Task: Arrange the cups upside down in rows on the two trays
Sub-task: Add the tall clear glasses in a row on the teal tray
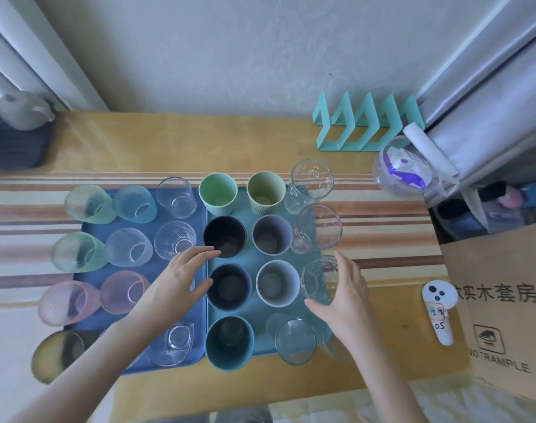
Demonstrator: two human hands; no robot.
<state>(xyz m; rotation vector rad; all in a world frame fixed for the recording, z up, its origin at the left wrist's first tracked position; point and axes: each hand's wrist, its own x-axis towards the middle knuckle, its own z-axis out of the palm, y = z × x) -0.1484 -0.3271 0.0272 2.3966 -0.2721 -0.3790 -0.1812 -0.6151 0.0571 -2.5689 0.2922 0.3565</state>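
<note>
Two trays lie side by side: a blue tray (199, 315) on the left and a teal tray (251, 261) on the right. Both carry rows of cups, several clear or tinted glasses on the blue one, coloured plastic cups and clear glasses on the teal one. My right hand (346, 300) grips a clear glass (320, 279) at the teal tray's right side. My left hand (181, 276) hovers with relaxed fingers over the seam between the trays, beside a dark cup (228, 286). It hides part of the blue tray's right column.
A cardboard box (510, 315) stands at the right with a white controller (439, 309) leaning on it. At the back right are a teal zigzag rack (364, 123) and a clear plastic jar (404, 169). The striped tablecloth (260, 148) covers the table.
</note>
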